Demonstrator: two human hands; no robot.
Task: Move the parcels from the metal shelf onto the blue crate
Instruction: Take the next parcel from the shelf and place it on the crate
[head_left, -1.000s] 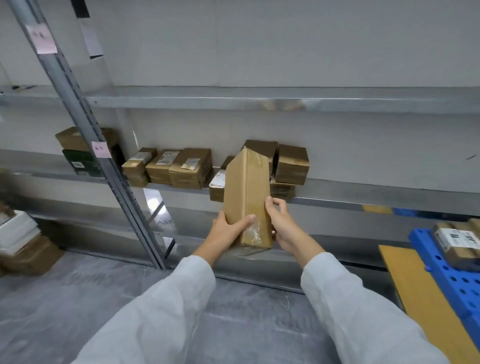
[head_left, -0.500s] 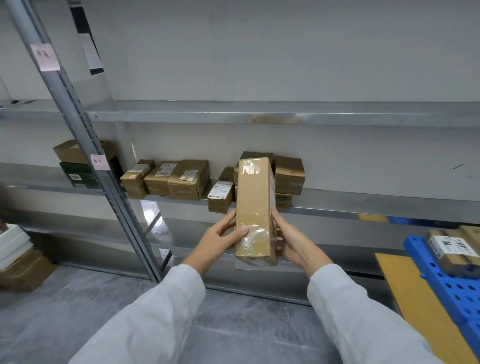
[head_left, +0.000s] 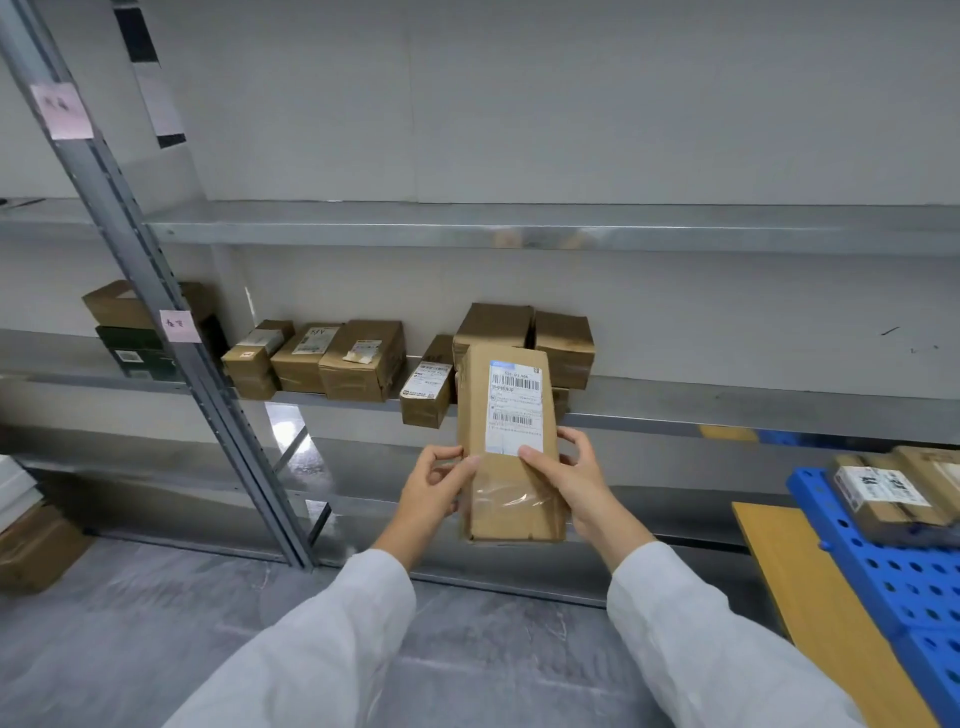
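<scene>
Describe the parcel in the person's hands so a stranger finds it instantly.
Start at the grey metal shelf. In front of its middle board, the left hand and right hand hold a tall brown cardboard parcel upright. Unlike the brown boxes behind, it is off the shelf and bears a long white barcode label.

Soft, cool, even light is falling from above, leaving the scene moderately bright, with only faint shadows sitting beneath the boxes (head_left: 363, 358). Glare is streaking along the front lip of the metal shelf (head_left: 519, 236), and a bright patch is reflecting off the lower panel (head_left: 283, 423). Wide-angle distortion is bending the upright post (head_left: 156, 322) and the shelf lines toward the edges. The barcodes on the held parcel (head_left: 511, 499) are showing crisply, while its fine print is blurring.
</scene>
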